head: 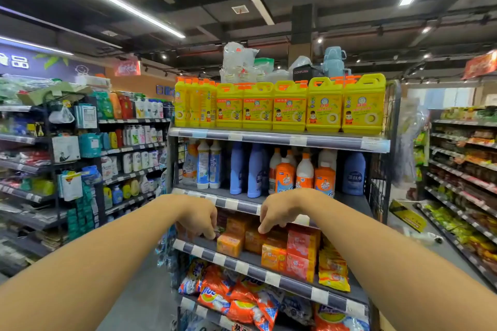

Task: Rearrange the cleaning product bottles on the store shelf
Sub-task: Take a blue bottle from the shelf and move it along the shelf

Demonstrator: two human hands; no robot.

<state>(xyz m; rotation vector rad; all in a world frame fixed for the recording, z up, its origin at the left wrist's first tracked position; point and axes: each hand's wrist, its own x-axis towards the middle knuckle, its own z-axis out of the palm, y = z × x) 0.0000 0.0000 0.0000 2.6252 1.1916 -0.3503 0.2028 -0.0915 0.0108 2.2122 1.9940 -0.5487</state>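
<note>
Bottles (285,174): upright, packed on shelf (231,204), far, tier above soap boxes (230,244).
Left hand (200,219): fingers curled over soap boxes; grip unclear.
Right hand (279,212): fingers loosely curled, empty.
Risk: knuckle bumps packed row, bottles likely topple.

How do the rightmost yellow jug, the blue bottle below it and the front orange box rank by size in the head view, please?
1. yellow jug
2. blue bottle
3. orange box, clearly smallest
</note>
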